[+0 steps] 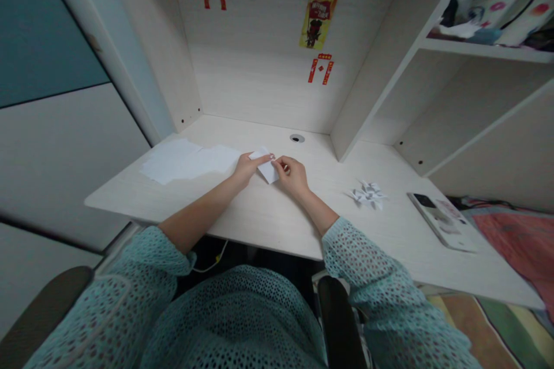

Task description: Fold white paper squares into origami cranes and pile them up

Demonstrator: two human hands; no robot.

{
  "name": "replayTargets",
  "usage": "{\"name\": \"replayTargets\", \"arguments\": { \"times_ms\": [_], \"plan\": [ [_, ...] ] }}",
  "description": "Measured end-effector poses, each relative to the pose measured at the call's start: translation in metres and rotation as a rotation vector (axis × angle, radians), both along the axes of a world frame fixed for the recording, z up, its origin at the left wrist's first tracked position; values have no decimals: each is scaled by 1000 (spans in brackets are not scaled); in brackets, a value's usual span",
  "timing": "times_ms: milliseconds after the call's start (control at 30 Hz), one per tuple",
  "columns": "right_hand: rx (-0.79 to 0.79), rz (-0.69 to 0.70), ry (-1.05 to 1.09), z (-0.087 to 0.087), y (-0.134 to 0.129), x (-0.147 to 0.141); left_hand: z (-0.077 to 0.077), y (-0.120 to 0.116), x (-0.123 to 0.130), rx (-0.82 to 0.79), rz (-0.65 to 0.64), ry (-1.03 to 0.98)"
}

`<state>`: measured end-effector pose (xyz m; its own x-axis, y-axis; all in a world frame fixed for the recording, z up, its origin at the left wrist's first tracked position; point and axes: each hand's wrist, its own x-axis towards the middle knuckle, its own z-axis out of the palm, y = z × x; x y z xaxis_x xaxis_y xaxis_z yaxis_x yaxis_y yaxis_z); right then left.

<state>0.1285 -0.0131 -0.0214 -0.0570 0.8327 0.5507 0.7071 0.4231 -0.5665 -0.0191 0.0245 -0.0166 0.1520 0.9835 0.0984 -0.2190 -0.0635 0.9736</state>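
White desk (277, 225): two hands, one folded paper (269, 172).

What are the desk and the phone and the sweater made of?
Desk: looks like wood or board with a smooth, pale coating; faint grain shows.
Phone: maybe glass or plastic, smooth; its pale back has a dark camera patch.
Sweater: knitted yarn, soft-looking, full of little holes. Cotton or something else, I can't tell.

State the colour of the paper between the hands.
The held paper is white, best seen in the head view.
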Motion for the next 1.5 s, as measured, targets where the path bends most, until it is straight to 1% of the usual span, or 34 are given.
{"name": "replayTargets", "arguments": {
  "times_ms": [133,467,600,933,1067,1167,1333,1400,1500],
  "plan": [
    [-13,14,13,-1,2,1,-2,1,1,-33,9,-33],
    [-13,23,6,2,-1,-2,2,7,-5,-63,1,-40],
    [-11,18,-26,1,-1,-3,2,9,-5,-64,33,-43],
    [-8,22,-30,-1,-1,-4,-1,9,-4,67,76,7],
    [-3,17,-61,-1,-2,-4,1,10,-5,153,84,87],
    [-20,18,-85,0,-3,-4,1,12,-6,153,97,118],
    [-20,19,-99,1,-2,-5,1,15,-8,172,111,98],
    [-37,-4,-67,0,0,-4,1,15,-8,169,114,97],
    [-99,-54,53,-3,4,-2,0,15,-8,181,115,93]
  ]
}}
